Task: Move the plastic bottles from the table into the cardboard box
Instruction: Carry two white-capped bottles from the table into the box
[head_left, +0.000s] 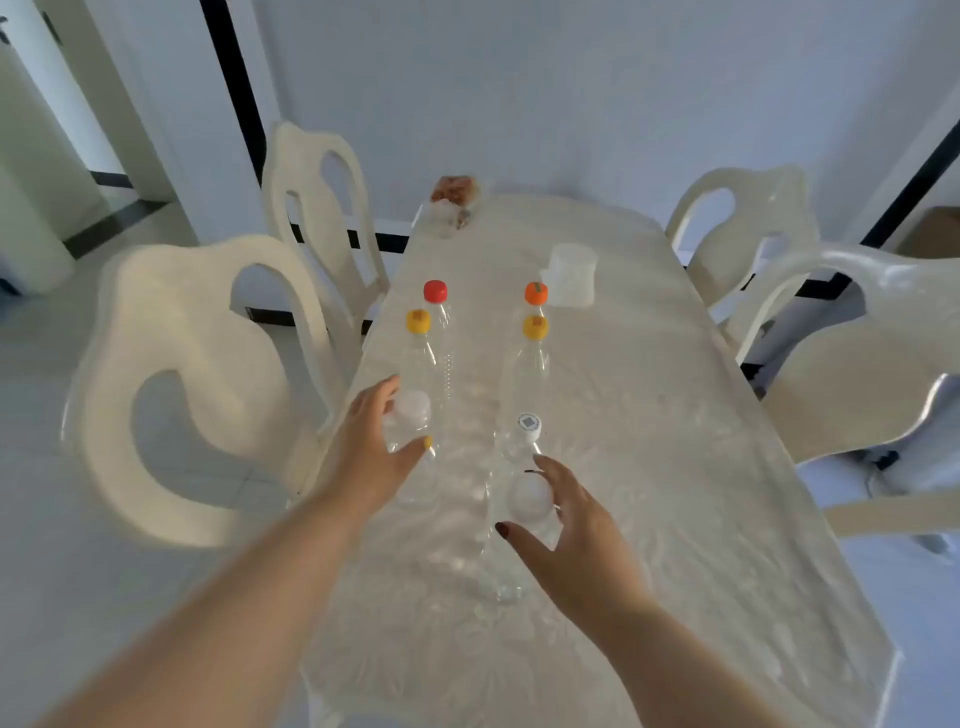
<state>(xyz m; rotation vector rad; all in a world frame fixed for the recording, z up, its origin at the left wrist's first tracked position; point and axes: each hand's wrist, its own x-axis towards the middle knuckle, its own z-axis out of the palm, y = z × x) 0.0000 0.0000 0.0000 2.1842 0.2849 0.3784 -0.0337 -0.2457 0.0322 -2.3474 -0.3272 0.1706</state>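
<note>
Several clear plastic bottles stand upright in two rows on the pale table (649, 467). The left row has a red-capped bottle (435, 292), a yellow-capped bottle (418, 322) and a white-capped bottle (412, 410). The right row has an orange-capped bottle (536, 293), a yellow-capped one (535, 328), a white-capped one with a printed code (529, 423), and the nearest white-capped bottle (530, 501). My left hand (371, 447) curves open around the left white-capped bottle's neck. My right hand (566, 540) is spread around the nearest bottle. Whether either hand touches its bottle is unclear. No cardboard box is clearly in view.
Cream chairs stand along both sides: two on the left (171, 364) (317, 208) and two on the right (748, 228) (857, 353). A translucent white container (571, 275) sits beyond the right row. A brownish bundle (453, 195) lies at the table's far end.
</note>
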